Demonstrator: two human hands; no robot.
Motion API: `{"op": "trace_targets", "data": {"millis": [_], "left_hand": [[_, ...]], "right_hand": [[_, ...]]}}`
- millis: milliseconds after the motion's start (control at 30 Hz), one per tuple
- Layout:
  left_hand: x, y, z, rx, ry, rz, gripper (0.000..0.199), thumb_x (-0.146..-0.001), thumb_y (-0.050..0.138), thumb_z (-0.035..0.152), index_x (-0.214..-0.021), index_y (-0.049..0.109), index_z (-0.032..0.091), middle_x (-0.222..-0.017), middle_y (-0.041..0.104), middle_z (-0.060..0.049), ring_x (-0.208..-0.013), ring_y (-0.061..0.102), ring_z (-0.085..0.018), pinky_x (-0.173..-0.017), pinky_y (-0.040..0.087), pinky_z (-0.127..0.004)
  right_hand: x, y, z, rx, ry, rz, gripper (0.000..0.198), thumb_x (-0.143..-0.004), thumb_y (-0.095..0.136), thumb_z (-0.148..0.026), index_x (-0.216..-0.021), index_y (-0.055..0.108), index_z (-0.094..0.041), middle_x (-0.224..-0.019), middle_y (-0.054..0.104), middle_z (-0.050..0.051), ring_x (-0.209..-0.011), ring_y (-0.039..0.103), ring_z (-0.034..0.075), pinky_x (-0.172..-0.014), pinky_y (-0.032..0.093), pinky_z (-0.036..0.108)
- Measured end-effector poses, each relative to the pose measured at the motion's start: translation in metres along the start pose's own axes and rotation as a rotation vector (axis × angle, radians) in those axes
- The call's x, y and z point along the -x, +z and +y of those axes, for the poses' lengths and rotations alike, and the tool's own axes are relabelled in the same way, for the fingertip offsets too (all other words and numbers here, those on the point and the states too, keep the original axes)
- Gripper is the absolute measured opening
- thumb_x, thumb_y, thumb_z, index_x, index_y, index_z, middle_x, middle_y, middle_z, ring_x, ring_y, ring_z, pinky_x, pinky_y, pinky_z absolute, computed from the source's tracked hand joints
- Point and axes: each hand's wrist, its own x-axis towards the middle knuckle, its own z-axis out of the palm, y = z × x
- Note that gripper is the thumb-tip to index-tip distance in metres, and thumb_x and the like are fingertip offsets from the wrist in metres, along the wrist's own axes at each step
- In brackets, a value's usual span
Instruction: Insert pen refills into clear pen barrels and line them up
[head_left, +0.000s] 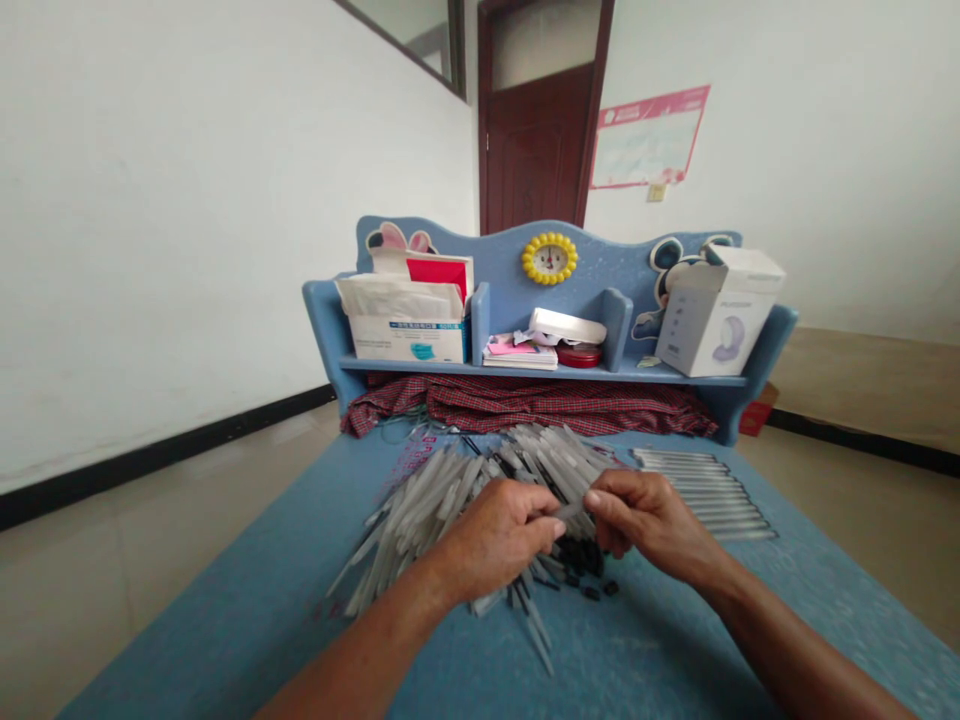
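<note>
A translucent pen barrel (571, 510) spans the gap between my hands, above the table. My left hand (499, 530) pinches one end between thumb and fingers. At the other end, the thumb and curled fingers of my right hand (651, 520) close on it. Beneath and behind them spreads a loose heap of pale, translucent pen barrels (416, 515). Small black caps (581, 555) lie just below my hands, partly hidden by them. Some thin pieces (534, 630) stick out toward me. To the right, assembled-looking pens (709, 495) with dark ends lie side by side in a row.
The blue table (660, 640) carries a raised shelf (622, 372) along its back. A mask box (409, 338), a white carton (720, 315) and a red round tin (579, 355) stand on it. Folded checked cloth (525, 402) lies under the shelf.
</note>
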Motion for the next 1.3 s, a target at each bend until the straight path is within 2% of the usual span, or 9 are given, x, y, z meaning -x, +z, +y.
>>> {"op": "trace_targets", "data": {"millis": [100,233,367,500,667,833,1000,1133,1300], "left_hand": [[0.0001,0.0004,0.0007,-0.016,-0.005,0.010,0.018,-0.078,0.048,0.023,-0.073,0.063,0.014,-0.060,0.052,0.003,-0.058,0.048,-0.010,-0.053,0.032,-0.020],[0.0001,0.0007,0.0007,-0.041,0.005,0.016,0.017,-0.077,0.049,0.022,-0.073,0.063,0.014,-0.060,0.050,0.004,-0.059,0.047,-0.010,-0.053,0.030,-0.020],[0.0004,0.0006,0.0017,-0.062,0.009,0.009,0.017,-0.078,0.049,0.022,-0.074,0.063,0.014,-0.060,0.049,0.004,-0.058,0.046,-0.009,-0.054,0.030,-0.020],[-0.0001,0.0000,0.0019,-0.096,0.025,0.032,0.016,-0.077,0.049,0.022,-0.071,0.062,0.014,-0.059,0.047,0.005,-0.059,0.045,-0.009,-0.054,0.029,-0.020],[0.0001,0.0001,0.0025,-0.128,0.048,0.025,0.017,-0.078,0.050,0.023,-0.071,0.062,0.014,-0.059,0.048,0.004,-0.059,0.047,-0.010,-0.055,0.029,-0.020],[0.0002,0.0002,0.0035,-0.157,0.065,0.036,0.017,-0.078,0.049,0.022,-0.070,0.062,0.015,-0.059,0.048,0.004,-0.059,0.047,-0.010,-0.055,0.029,-0.020],[0.0004,0.0002,0.0025,-0.175,0.068,0.045,0.017,-0.079,0.049,0.023,-0.072,0.063,0.015,-0.061,0.051,0.003,-0.061,0.049,-0.011,-0.056,0.031,-0.020],[0.0006,0.0014,0.0025,-0.188,0.078,0.056,0.017,-0.079,0.049,0.021,-0.071,0.063,0.015,-0.061,0.052,0.003,-0.060,0.049,-0.011,-0.055,0.030,-0.020],[0.0002,0.0021,0.0031,-0.214,0.084,0.053,0.017,-0.079,0.050,0.021,-0.070,0.063,0.015,-0.060,0.052,0.003,-0.059,0.049,-0.010,-0.055,0.030,-0.020]], "right_hand": [[-0.0001,0.0001,0.0008,0.021,0.038,0.002,0.054,-0.086,0.040,-0.061,-0.057,0.052,-0.017,-0.045,0.056,0.001,-0.037,0.049,0.009,-0.038,0.038,0.020],[0.0003,-0.0004,0.0000,-0.008,-0.002,0.009,0.043,-0.081,0.054,-0.057,-0.069,0.058,-0.016,-0.051,0.059,0.000,-0.043,0.054,0.010,-0.043,0.043,0.020],[0.0002,-0.0007,0.0002,0.039,0.024,0.004,0.054,-0.085,0.042,-0.060,-0.054,0.052,-0.017,-0.044,0.054,0.001,-0.038,0.049,0.009,-0.038,0.037,0.019],[0.0000,-0.0011,0.0010,-0.003,0.009,0.004,0.042,-0.082,0.052,-0.057,-0.071,0.058,-0.016,-0.051,0.059,-0.001,-0.043,0.054,0.010,-0.043,0.042,0.019],[0.0002,-0.0016,0.0014,0.038,0.036,-0.009,0.054,-0.086,0.042,-0.059,-0.054,0.052,-0.016,-0.046,0.056,0.001,-0.038,0.049,0.008,-0.038,0.037,0.019],[0.0004,-0.0016,0.0011,0.003,0.021,-0.020,0.044,-0.081,0.052,-0.058,-0.066,0.056,-0.016,-0.051,0.059,0.000,-0.042,0.053,0.009,-0.041,0.040,0.019],[-0.0001,-0.0012,0.0019,0.003,0.077,-0.003,0.055,-0.086,0.037,-0.062,-0.060,0.053,-0.016,-0.045,0.056,0.000,-0.036,0.048,0.009,-0.036,0.036,0.019],[0.0008,0.0000,-0.0007,-0.053,0.035,-0.014,0.041,-0.078,0.056,-0.058,-0.077,0.058,-0.016,-0.050,0.059,-0.002,-0.041,0.052,0.010,-0.041,0.041,0.019],[0.0007,-0.0006,0.0006,0.045,0.058,-0.004,0.056,-0.086,0.038,-0.061,-0.055,0.051,-0.017,-0.046,0.056,0.001,-0.038,0.049,0.009,-0.038,0.035,0.019]]}}
